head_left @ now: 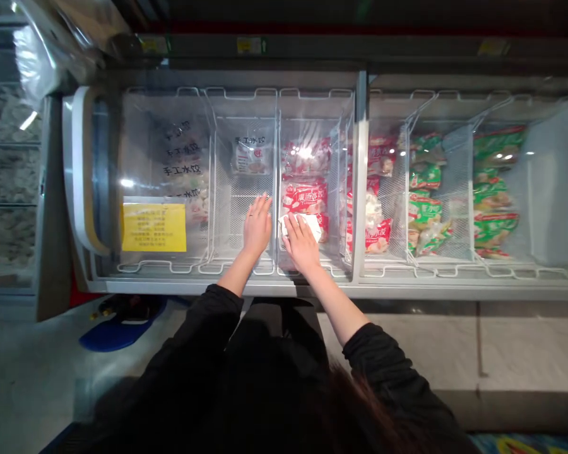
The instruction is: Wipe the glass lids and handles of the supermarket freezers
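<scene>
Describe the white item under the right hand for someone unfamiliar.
Find the chest freezer, then its third wire basket from the left, holding red dumpling bags. At the basket's near end the right hand rests on a white item, cloth or packet unclear: the only plain white piece among red bags.

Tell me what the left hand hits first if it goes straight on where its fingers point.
Probably the white bag at the far end of its wire basket; only bare mesh lies between it and the left hand. Depth is unclear.
</scene>
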